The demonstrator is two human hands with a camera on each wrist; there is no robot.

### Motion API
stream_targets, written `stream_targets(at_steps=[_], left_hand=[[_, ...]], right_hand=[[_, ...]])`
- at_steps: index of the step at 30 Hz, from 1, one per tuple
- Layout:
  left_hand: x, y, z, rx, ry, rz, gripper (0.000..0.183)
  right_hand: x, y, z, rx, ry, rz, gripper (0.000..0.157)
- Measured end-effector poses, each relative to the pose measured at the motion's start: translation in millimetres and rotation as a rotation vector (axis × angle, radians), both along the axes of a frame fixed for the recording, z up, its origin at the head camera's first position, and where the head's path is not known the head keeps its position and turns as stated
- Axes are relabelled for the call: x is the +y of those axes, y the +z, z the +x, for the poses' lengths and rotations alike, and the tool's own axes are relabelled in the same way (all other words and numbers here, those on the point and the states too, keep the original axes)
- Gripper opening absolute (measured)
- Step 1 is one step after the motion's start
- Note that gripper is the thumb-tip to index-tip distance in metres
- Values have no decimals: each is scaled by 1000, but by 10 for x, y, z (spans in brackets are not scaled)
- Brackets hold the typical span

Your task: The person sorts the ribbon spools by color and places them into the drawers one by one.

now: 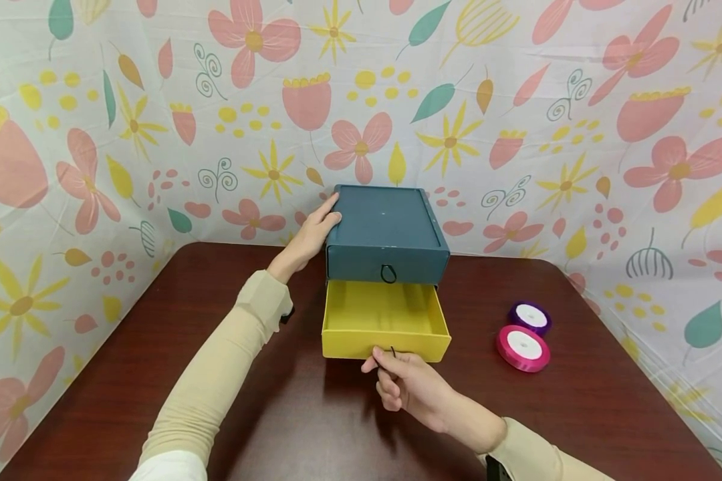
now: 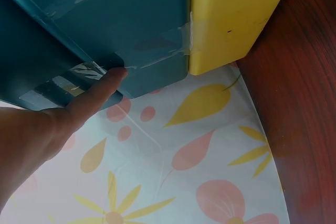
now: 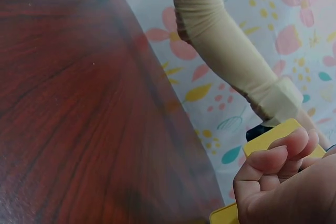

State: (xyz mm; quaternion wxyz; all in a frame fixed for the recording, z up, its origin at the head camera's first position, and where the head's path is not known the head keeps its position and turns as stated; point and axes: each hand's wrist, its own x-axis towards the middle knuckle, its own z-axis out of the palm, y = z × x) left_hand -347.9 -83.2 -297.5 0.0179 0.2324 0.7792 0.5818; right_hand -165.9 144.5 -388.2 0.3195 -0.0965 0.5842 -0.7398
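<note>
A two-tier drawer box stands at the back of the table, with a dark blue upper part (image 1: 385, 217) and a yellow lower drawer (image 1: 379, 307) pulled out toward me. Inside, the visible part of the drawer holds nothing. My left hand (image 1: 307, 239) rests against the blue box's left top edge; in the left wrist view a finger (image 2: 102, 87) presses a taped part of its side. At the yellow drawer's front, my right hand (image 1: 412, 387) pinches its black cord pull (image 1: 393, 351) between thumb and finger. A second black cord loop (image 1: 388, 273) hangs on the blue front.
Right of the box, a purple ribbon spool (image 1: 541, 319) and a pink ribbon spool (image 1: 525, 361) lie on the dark red-brown wooden table (image 1: 265, 414). A flower-printed cloth (image 1: 265, 120) hangs behind and along both sides.
</note>
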Motion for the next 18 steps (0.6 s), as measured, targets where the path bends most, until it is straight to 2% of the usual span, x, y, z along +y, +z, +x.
stream_targets(at_steps=[18], left_hand=[[1, -5, -4, -1, 6, -9, 59]], right_hand=[[-2, 14, 161, -10, 46, -29, 32]])
